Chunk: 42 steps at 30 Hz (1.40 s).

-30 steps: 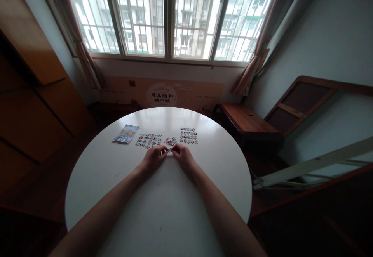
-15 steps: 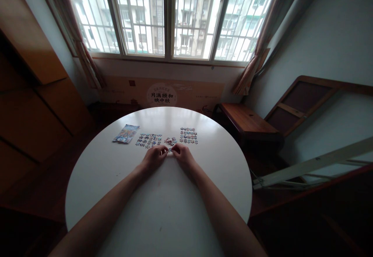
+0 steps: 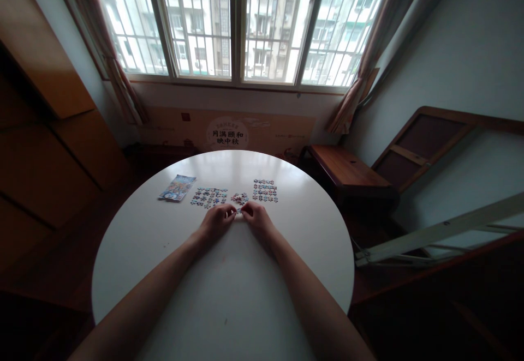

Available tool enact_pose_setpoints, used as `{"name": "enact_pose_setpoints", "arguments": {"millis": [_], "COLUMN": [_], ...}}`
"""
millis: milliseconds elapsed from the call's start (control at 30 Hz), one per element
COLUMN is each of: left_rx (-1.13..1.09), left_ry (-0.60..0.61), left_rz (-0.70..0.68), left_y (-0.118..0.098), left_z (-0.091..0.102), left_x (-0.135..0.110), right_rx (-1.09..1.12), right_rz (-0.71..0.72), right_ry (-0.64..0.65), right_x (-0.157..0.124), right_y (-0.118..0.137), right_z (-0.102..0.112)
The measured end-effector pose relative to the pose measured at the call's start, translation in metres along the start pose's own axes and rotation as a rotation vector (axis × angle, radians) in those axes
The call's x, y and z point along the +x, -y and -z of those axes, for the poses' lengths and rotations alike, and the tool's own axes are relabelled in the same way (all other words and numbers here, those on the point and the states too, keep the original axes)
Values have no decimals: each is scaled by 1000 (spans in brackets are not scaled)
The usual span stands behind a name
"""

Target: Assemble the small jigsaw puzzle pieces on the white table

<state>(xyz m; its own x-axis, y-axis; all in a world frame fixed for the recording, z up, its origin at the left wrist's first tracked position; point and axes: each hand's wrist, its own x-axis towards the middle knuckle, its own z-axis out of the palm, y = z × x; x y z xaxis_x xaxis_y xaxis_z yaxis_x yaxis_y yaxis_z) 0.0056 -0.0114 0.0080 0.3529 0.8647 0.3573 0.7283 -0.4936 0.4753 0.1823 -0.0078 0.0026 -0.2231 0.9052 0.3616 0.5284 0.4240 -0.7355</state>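
Note:
Between the fingertips of both hands is a small jigsaw piece (image 3: 239, 211), just above or on the white table; I cannot tell which. My left hand (image 3: 219, 218) pinches it from the left, and my right hand (image 3: 256, 216) pinches it from the right. Right behind the hands lies a small heap of loose jigsaw pieces (image 3: 239, 198). Rows of jigsaw pieces (image 3: 209, 197) spread out beyond my left hand, which partly covers the nearest ones. Beyond my right hand sits another block of laid-out pieces (image 3: 265, 190).
A picture sheet or packet (image 3: 177, 187) lies at the left on the round white table (image 3: 135, 252). Past the table's right edge stands a low wooden bench (image 3: 347, 167). A window and a printed banner (image 3: 262, 126) are behind the table.

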Motion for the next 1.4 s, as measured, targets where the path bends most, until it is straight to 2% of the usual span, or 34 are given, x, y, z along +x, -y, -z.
{"name": "enact_pose_setpoints", "arguments": {"millis": [1400], "left_rx": [-10], "left_ry": [5], "left_rz": [10], "left_y": [-2], "left_z": [1], "left_x": [0], "right_rx": [-14], "right_rz": [-3], "right_ry": [15], "right_x": [0], "right_y": [2], "right_z": [1]}}
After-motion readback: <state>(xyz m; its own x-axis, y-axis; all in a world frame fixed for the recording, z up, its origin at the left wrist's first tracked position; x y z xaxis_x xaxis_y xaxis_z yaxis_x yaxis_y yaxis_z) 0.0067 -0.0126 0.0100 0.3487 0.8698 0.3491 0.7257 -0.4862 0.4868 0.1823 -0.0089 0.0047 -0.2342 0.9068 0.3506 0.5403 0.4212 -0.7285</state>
